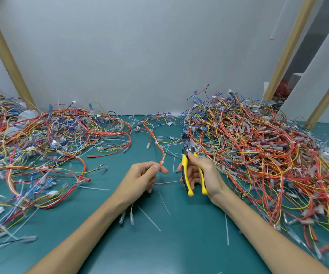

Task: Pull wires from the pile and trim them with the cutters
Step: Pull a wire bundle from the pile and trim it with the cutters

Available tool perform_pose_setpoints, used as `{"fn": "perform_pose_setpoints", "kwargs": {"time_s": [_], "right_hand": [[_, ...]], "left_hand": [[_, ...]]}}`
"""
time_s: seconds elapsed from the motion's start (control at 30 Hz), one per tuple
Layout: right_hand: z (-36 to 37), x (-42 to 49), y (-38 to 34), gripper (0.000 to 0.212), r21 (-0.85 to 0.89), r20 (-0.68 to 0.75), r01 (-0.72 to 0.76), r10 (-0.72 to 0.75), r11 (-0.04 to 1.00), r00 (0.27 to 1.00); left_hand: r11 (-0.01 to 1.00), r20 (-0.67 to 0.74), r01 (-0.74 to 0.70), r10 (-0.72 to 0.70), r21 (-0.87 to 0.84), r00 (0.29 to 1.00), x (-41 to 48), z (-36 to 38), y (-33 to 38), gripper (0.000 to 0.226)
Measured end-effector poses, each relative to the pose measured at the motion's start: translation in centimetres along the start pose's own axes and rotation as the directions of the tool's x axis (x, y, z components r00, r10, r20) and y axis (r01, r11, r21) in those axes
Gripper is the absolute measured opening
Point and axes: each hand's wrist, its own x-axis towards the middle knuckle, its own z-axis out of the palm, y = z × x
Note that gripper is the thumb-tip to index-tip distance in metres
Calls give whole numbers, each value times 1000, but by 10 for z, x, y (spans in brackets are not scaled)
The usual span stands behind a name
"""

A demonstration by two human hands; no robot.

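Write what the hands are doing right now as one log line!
left hand: pinches red-and-yellow wire bundle | right hand: grips yellow cutters | cutter head: apart from the bundle, no cut yet

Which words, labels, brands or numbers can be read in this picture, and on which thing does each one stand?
No readable text here.
cutters in the right hand: no brand or number legible on the handles.
wire bundle in the left hand: no printed label visible.
left pile and right pile: any print on connectors is too small and blurred.
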Motion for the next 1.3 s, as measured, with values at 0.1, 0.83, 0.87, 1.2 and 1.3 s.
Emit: {"fn": "perform_pose_setpoints", "kwargs": {"time_s": [0.1,0.83,0.87,1.2,1.3], "right_hand": [[-2,2,5,58,-57,-47,34,-36,998,998],[2,5,13,44,-213,-127,109,-138,971,982],[1,6,13,43,-211,-131,111,-140,971,981],[0,5,4,54,179,60,-24,14,984,998],[1,5,4,50,265,30,-36,29,964,999]], "left_hand": [[1000,-28,16,-16,-17,999,0,0,1,31],[987,16,-14,17,-159,1000,-6,21,3,27],[986,20,-14,18,-166,1000,-6,21,4,27],[993,-29,6,-9,-117,1000,-4,13,4,27],[998,-60,7,-10,-62,998,-4,9,2,28]]}}
